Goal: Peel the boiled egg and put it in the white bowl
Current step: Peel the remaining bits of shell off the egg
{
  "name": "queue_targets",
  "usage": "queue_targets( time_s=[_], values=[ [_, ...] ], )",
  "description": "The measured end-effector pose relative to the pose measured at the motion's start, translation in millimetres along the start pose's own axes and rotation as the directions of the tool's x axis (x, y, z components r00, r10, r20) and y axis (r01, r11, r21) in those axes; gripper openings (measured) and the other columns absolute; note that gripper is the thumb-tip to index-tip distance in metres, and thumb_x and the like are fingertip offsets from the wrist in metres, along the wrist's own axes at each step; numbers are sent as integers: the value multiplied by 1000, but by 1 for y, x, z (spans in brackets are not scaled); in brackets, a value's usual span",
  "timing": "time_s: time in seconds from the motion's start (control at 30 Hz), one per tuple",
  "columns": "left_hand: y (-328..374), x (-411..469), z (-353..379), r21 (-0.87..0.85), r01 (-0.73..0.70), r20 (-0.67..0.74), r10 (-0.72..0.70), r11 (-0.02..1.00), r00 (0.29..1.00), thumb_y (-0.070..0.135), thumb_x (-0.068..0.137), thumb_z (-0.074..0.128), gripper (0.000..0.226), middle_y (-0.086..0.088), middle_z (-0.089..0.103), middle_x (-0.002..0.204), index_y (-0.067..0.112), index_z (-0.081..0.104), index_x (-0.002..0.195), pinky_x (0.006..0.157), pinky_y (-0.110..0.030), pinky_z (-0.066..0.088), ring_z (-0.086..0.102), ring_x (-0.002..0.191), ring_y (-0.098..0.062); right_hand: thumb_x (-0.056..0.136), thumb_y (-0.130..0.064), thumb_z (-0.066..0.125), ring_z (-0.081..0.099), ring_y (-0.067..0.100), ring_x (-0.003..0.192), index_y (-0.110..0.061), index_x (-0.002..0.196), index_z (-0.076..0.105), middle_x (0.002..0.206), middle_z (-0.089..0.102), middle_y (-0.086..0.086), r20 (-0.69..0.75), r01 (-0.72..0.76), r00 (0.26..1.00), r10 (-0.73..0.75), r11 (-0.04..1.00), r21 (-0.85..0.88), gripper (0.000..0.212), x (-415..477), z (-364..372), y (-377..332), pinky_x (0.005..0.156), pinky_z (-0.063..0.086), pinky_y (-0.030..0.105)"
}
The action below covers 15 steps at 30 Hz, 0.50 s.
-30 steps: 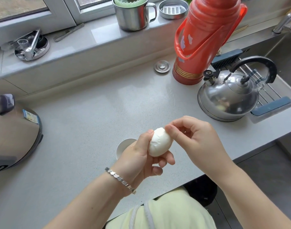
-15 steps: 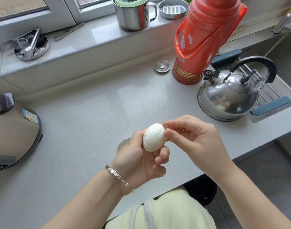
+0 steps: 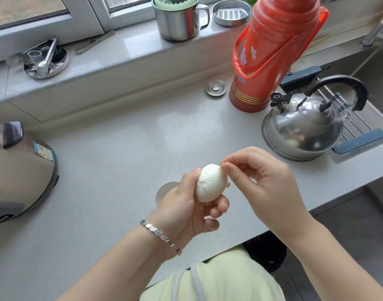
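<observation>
A white boiled egg, its surface bare and slightly wrinkled, is held upright in my left hand above the grey counter. My right hand is just to its right, thumb and forefinger pinched together at the egg's upper right side, with a tiny brownish fleck at the fingertips. The white bowl stands on the counter right behind my left hand, which hides most of it; only its left rim shows.
A steel kettle and a red thermos stand at the right, with a sink rack behind them. A rice cooker sits at the left edge. A steel mug and small dishes line the windowsill.
My left hand turned the egg and lifted it slightly. My right hand's pinched fingers moved up to the egg's upper right side.
</observation>
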State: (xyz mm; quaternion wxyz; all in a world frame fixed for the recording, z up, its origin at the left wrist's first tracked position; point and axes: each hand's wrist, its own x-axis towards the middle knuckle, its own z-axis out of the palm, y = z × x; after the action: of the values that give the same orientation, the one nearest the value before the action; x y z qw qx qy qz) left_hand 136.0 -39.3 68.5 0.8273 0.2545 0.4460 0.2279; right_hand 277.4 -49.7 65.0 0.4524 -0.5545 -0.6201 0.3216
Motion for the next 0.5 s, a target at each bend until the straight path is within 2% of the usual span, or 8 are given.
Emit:
queue_targets(
  time_s=[0.07, 0.13, 0.23, 0.3, 0.4, 0.5],
  values=[
    [0, 0, 1, 16, -38, -35, 38, 999, 999, 39, 93, 24, 44, -3, 53, 50, 15, 58, 80, 42, -18, 33, 41, 43, -10, 80, -23, 64, 57, 9, 70, -21, 82, 70, 76, 63, -9, 21, 12, 1000, -11, 999, -44, 6, -1, -1, -2, 63, 42, 11],
    [-1, 0, 3, 28, -65, -66, 67, 997, 996, 39, 93, 26, 42, -2, 54, 51, 14, 59, 85, 42, -19, 34, 42, 44, -9, 80, -29, 61, 56, 12, 68, -19, 86, 71, 77, 62, -7, 38, 26, 999, -22, 995, -100, 15, -1, -2, -3, 62, 43, 14],
    [-2, 0, 5, 36, -91, -112, 95, 995, 989, 39, 93, 28, 41, -2, 56, 53, 11, 58, 97, 42, -20, 36, 44, 45, -9, 80, -30, 60, 52, 1, 66, -18, 88, 72, 76, 57, -9, 42, 50, 998, -44, 986, -162, 18, -3, -2, -4, 62, 41, 10],
    [-3, -1, 7, 69, -112, -141, 121, 991, 983, 38, 93, 29, 40, -2, 58, 53, 12, 58, 97, 43, -20, 37, 45, 47, -9, 80, -26, 64, 48, -3, 65, -17, 86, 72, 74, 55, -10, 37, 62, 998, -56, 978, -202, 14, -3, -2, -4, 62, 39, 8],
    [-4, -2, 8, 128, -134, -164, 154, 983, 974, 39, 93, 30, 38, 0, 60, 54, 13, 58, 94, 44, -20, 38, 46, 48, -8, 81, -21, 62, 47, -3, 64, -14, 83, 70, 74, 55, -9, 29, 75, 997, -71, 968, -238, 11, -2, -2, -3, 62, 39, 9],
    [-3, -2, 10, 144, -136, -172, 160, 980, 972, 40, 94, 30, 40, 0, 60, 54, 10, 57, 99, 44, -20, 38, 46, 47, -8, 84, -25, 55, 46, 3, 63, -12, 79, 66, 74, 55, -6, 25, 111, 994, -109, 943, -313, 17, 0, 0, -3, 60, 40, 13]
  ],
)
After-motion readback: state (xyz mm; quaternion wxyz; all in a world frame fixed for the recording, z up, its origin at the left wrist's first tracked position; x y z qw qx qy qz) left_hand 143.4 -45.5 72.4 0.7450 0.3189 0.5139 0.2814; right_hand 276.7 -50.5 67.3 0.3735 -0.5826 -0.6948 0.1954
